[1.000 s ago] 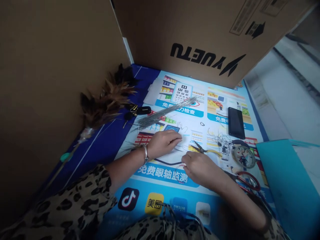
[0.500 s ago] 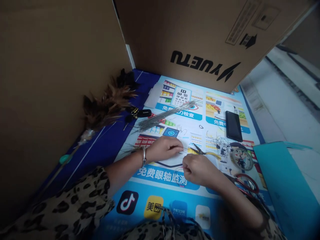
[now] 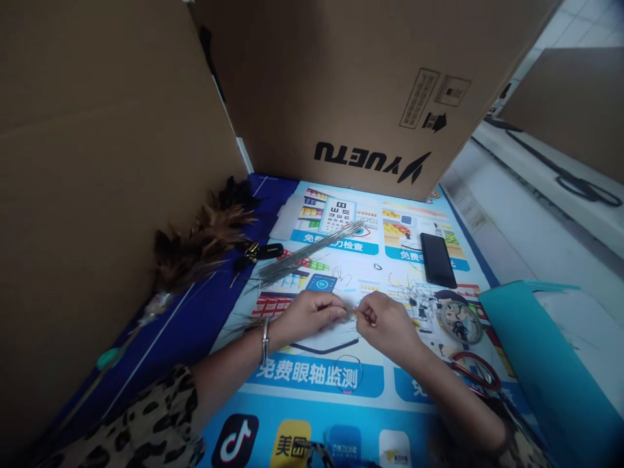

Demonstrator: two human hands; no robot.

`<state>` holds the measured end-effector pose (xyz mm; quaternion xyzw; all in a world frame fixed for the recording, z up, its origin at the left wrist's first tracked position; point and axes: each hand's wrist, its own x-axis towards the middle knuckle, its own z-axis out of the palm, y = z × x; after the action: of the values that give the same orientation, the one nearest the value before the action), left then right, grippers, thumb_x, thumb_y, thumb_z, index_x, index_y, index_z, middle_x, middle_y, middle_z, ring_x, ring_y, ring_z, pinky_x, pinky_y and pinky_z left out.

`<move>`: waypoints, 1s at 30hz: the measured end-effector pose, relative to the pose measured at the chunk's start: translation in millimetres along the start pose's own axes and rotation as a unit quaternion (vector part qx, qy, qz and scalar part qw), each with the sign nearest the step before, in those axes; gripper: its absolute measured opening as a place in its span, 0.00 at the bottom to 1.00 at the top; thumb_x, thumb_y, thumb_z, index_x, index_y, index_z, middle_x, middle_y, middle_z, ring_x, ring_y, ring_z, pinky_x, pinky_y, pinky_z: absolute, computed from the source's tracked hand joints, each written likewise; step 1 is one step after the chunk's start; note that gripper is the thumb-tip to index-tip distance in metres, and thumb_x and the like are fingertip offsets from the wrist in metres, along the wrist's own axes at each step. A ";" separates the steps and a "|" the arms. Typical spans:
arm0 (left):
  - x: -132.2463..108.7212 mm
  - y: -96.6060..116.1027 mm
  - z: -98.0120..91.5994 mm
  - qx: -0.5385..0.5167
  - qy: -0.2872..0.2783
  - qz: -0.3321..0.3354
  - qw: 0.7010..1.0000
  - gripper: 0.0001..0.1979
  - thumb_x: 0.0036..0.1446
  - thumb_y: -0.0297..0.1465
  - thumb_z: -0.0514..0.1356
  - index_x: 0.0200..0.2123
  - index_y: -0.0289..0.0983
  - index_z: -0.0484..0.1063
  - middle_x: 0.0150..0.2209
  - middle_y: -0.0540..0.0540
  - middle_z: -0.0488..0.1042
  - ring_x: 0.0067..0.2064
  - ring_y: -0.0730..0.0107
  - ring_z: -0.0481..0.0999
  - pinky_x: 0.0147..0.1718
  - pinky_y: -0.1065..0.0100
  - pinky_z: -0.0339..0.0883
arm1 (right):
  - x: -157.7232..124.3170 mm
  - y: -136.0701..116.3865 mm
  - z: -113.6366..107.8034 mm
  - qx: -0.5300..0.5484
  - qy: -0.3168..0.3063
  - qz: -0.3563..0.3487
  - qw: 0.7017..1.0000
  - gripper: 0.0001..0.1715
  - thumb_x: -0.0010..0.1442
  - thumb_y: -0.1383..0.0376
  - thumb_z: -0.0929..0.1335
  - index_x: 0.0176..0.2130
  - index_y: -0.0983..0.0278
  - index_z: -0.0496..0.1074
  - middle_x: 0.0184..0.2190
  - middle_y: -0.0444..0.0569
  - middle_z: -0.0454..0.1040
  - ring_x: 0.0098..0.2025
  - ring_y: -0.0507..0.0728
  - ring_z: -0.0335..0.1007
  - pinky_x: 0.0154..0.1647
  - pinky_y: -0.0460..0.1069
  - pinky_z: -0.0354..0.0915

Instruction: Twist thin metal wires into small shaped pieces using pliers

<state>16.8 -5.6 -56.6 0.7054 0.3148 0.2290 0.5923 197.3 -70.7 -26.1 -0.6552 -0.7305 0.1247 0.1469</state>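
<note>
My left hand (image 3: 316,312) is closed in a pinch, and a thin wire shows at its fingertips. Facing it a short gap away, my right hand (image 3: 387,322) has its fingers curled together; what they hold is too small and blurred to name. Past the hands lies a bundle of straight silvery wires (image 3: 312,253). A thin wire loop (image 3: 350,374) with a pink bit rests on the printed sheet below my hands. Tangled wire pieces (image 3: 414,296) and a clear round roll (image 3: 461,321) lie to the right of my right hand.
Red-handled scissors (image 3: 475,372) are beside my right forearm. A black phone (image 3: 437,260) lies at the back right, near a teal box (image 3: 546,364). Brown feathers (image 3: 205,240) and keys with a black fob (image 3: 270,251) lie left. Tall cardboard (image 3: 341,84) stands behind.
The view has tilted up and shifted. My hands have come level, with their fingertips facing each other. The yellow-handled pliers seen beyond my right hand are now out of sight.
</note>
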 end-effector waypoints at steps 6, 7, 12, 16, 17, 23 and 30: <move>1.2 -3.2 -4.4 -0.025 0.172 0.001 0.985 0.13 0.54 0.39 0.54 0.31 0.34 0.69 0.24 0.50 0.69 0.20 0.79 0.65 0.19 0.75 0.60 | 6.6 12.9 -18.1 0.005 -0.027 -0.005 1.000 0.08 0.57 0.66 0.60 0.31 0.61 0.67 0.31 0.44 0.68 0.33 0.50 0.63 0.33 0.44 0.54; 1.8 -3.6 -5.0 -0.026 0.197 0.003 0.980 0.13 0.54 0.39 0.54 0.31 0.35 0.69 0.24 0.50 0.69 0.21 0.78 0.65 0.20 0.75 0.60 | 8.6 16.8 -20.6 0.002 -0.025 0.001 1.000 0.09 0.57 0.66 0.60 0.32 0.61 0.68 0.32 0.44 0.69 0.34 0.51 0.63 0.34 0.44 0.55; 4.6 -5.9 -6.0 -0.012 0.258 0.013 0.966 0.13 0.54 0.39 0.53 0.30 0.35 0.69 0.23 0.51 0.69 0.21 0.79 0.64 0.20 0.75 0.59 | 22.3 26.2 -18.6 -0.008 -0.050 0.022 0.999 0.10 0.58 0.63 0.60 0.36 0.60 0.70 0.35 0.45 0.69 0.37 0.51 0.64 0.37 0.44 0.56; 6.3 -6.1 -7.5 -0.003 0.280 0.016 0.960 0.13 0.54 0.39 0.53 0.30 0.35 0.69 0.22 0.51 0.68 0.21 0.78 0.63 0.21 0.75 0.58 | 38.9 21.7 -4.9 -0.016 -0.079 0.011 0.997 0.10 0.57 0.61 0.63 0.38 0.60 0.70 0.37 0.45 0.68 0.36 0.51 0.64 0.35 0.44 0.56; 6.5 -5.8 -8.1 0.002 0.285 0.016 0.958 0.13 0.54 0.39 0.53 0.30 0.35 0.69 0.22 0.51 0.67 0.21 0.78 0.63 0.21 0.75 0.58 | 43.2 20.4 -0.9 -0.019 -0.081 0.009 0.996 0.10 0.56 0.61 0.63 0.38 0.60 0.70 0.37 0.45 0.68 0.36 0.51 0.64 0.35 0.44 0.56; 6.7 -1.9 -9.9 0.022 0.276 0.047 0.960 0.13 0.54 0.39 0.52 0.27 0.35 0.69 0.21 0.51 0.65 0.23 0.76 0.63 0.23 0.75 0.58 | 59.0 16.8 20.9 -0.031 -0.044 0.020 0.998 0.09 0.57 0.61 0.63 0.37 0.61 0.68 0.35 0.46 0.67 0.38 0.51 0.63 0.37 0.44 0.55; 8.0 -4.9 -10.4 0.015 0.269 0.062 0.961 0.13 0.54 0.39 0.52 0.29 0.36 0.69 0.21 0.52 0.66 0.23 0.77 0.64 0.24 0.74 0.59 | 58.1 13.0 26.0 -0.071 -0.036 0.014 0.997 0.10 0.60 0.64 0.60 0.33 0.64 0.68 0.34 0.48 0.67 0.38 0.52 0.61 0.38 0.45 0.54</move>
<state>14.3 7.8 -59.8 0.6446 0.4215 0.4420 0.4598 193.7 -11.2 -52.0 -0.6695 -0.7329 0.0979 0.0715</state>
